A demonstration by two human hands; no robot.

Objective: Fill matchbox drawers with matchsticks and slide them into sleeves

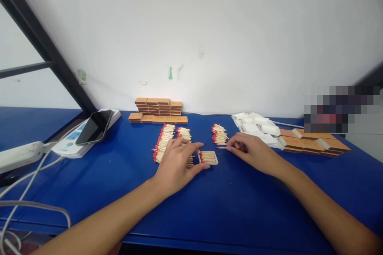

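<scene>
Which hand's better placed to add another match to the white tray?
Right, probably: the right hand is at a single match beside the small pile, while the left hand brackets the white tray between thumb and fingers.

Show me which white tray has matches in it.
The white tray by the left hand, between thumb and forefinger: red-headed matches lie in it. The other white trays are heaped farther right, with no matches visible in them.
</scene>
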